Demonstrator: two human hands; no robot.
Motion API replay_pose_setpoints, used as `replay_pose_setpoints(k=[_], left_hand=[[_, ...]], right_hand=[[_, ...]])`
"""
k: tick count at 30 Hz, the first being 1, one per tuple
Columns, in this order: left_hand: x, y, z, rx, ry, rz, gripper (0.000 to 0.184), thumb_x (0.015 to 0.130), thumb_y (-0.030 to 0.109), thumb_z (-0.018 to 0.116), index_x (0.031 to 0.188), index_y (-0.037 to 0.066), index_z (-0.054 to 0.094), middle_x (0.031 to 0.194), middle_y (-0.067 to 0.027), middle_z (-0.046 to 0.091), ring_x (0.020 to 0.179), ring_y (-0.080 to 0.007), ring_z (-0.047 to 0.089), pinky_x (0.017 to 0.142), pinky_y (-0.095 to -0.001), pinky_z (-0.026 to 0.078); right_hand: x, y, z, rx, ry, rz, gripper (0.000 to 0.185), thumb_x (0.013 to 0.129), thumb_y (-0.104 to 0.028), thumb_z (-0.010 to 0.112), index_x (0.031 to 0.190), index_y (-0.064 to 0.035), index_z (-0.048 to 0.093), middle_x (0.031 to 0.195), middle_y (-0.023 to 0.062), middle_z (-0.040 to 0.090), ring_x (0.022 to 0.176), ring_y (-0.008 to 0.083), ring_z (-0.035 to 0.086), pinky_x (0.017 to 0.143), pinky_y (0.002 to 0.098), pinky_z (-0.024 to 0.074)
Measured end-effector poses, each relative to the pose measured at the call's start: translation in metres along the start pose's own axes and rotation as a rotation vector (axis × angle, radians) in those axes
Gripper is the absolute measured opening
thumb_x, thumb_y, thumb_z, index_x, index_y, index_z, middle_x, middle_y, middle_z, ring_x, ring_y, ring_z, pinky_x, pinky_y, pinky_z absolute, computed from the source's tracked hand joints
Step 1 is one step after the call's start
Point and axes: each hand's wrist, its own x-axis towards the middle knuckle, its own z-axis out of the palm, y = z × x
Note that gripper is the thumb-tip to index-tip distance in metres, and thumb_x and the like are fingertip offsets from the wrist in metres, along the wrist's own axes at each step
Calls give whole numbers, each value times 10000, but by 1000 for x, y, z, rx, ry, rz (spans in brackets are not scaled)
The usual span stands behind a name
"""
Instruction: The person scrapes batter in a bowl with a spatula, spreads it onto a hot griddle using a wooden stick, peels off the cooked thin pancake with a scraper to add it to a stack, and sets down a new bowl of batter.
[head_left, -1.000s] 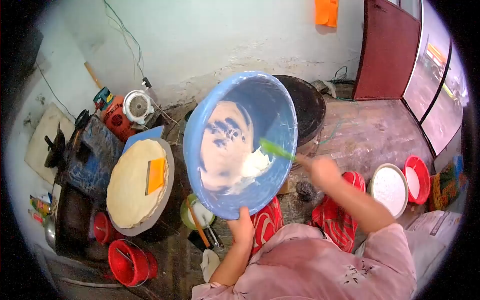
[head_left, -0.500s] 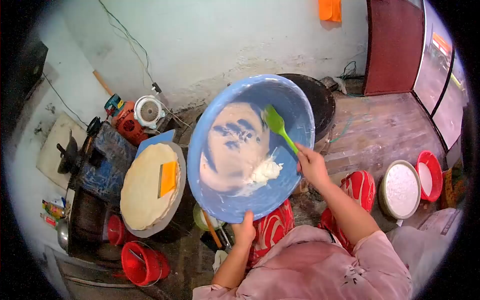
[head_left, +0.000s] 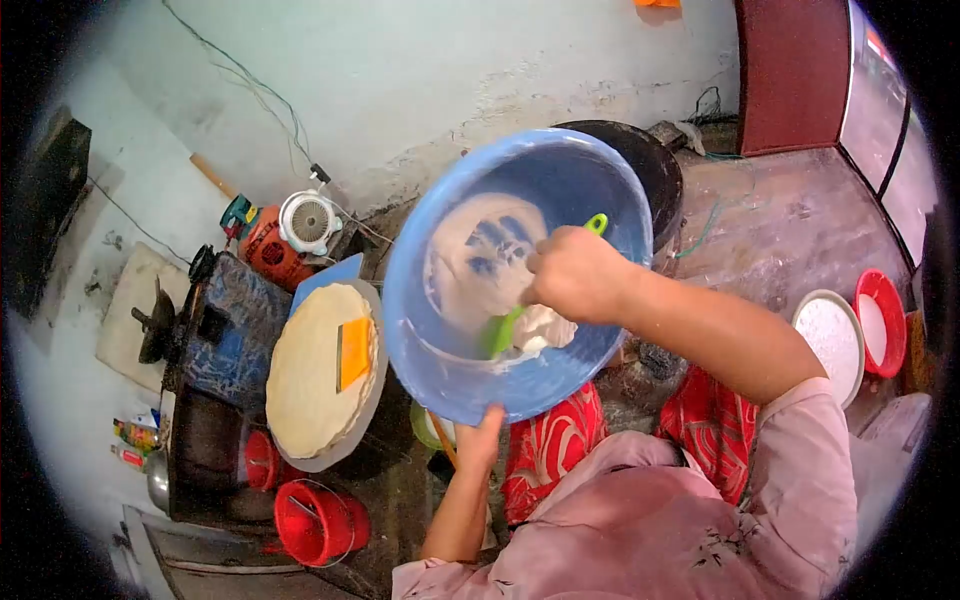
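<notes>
A large blue basin (head_left: 585,170) is tilted up in front of me, its inside smeared with a pale batter film (head_left: 460,240). My left hand (head_left: 482,435) grips its lower rim, fingers hidden beneath. My right hand (head_left: 585,275) is closed round the handle of a green spatula (head_left: 507,330), with the blade low against the inside wall. Right beside the blade sits a lump of white dough or thick batter (head_left: 546,330). The handle's end pokes out above my fist.
At left, a round stack of thin pale sheets (head_left: 310,390) carries an orange scraper (head_left: 354,354). Red buckets (head_left: 322,525) stand below it. A dark round pan (head_left: 655,175) lies behind the basin. Two tubs of white stuff, one pale-rimmed (head_left: 830,350) and one red (head_left: 882,325), stand at right.
My right hand has swung in over the basin, bringing the spatula blade from the upper wall down to the white lump. My left hand stays on the rim. The view has shifted slightly.
</notes>
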Motion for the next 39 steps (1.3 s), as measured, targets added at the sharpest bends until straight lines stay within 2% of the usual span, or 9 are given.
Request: replay_pose_setpoints(k=[5, 13, 20, 23, 28, 30, 34, 36, 39], left_hand=[[2, 10, 12, -589, 65, -126, 596, 698, -2, 557, 1257, 1, 352, 1183, -110, 461, 1061, -245, 471, 924, -377, 366], [-2, 19, 20, -398, 101, -104, 553, 692, 6, 567, 1214, -29, 387, 1161, -114, 476, 1039, -228, 477, 903, -339, 373], [8, 13, 17, -362, 25, -117, 614, 664, 8, 593, 1235, 9, 367, 1162, -102, 468, 1024, -231, 485, 891, -359, 392], [9, 22, 16, -495, -25, -94, 593, 684, 18, 612, 1229, 32, 379, 1137, -87, 482, 1014, -211, 488, 872, -351, 407], [9, 19, 19, -475, 18, -132, 501, 708, 16, 563, 1191, 53, 436, 1099, -79, 493, 974, -210, 521, 819, -352, 452], [5, 9, 17, -558, 74, -112, 484, 711, 2, 539, 1182, 28, 433, 1071, -85, 507, 939, -227, 535, 783, -362, 468], [-1, 13, 15, -528, 92, -134, 527, 715, 0, 529, 1221, 30, 385, 1092, -91, 501, 932, -222, 538, 759, -348, 476], [-1, 18, 15, -524, 83, -168, 483, 731, -47, 506, 1201, -24, 399, 1121, -106, 483, 999, -207, 497, 841, -318, 423], [-6, 28, 19, -567, 65, -161, 382, 756, -31, 519, 1130, 4, 450, 1047, -67, 496, 942, -172, 501, 796, -294, 435]], right_hand=[[-36, -11, -23, 69, -150, 214, 243, 688, -153, 564, 897, -206, 676, 610, 52, 553, 572, 240, 578, 493, 366, 447], [28, 15, -99, -155, 5, 524, 127, 694, -139, 565, 710, -79, 675, 670, 127, 633, 627, 265, 634, 533, 373, 492], [93, -59, -115, -472, -90, 21, 76, 604, -213, 604, 584, -150, 643, 546, -13, 565, 509, 169, 559, 399, 342, 369], [81, -100, -91, -615, -182, -121, 124, 622, -218, 579, 622, -113, 646, 559, 42, 573, 512, 190, 553, 403, 341, 371], [-5, -111, -26, -159, -98, 6, 171, 668, -188, 563, 762, -78, 654, 636, 116, 614, 527, 212, 572, 423, 364, 398], [-39, -88, -20, 286, -207, 408, 220, 738, -171, 534, 911, -72, 629, 712, 168, 616, 591, 268, 599, 479, 384, 445], [-64, -87, -4, 567, -187, 654, 256, 812, -121, 493, 1041, -93, 603, 740, 210, 591, 658, 310, 607, 536, 376, 480], [-61, -104, 11, 1030, 40, 688, 377, 854, -65, 434, 1213, -145, 514, 770, 167, 573, 663, 246, 598, 555, 319, 491], [-32, -119, -30, 1550, -248, 826, 549, 858, 3, 350, 1382, -134, 256, 857, 73, 516, 632, 126, 529, 588, 274, 486]])
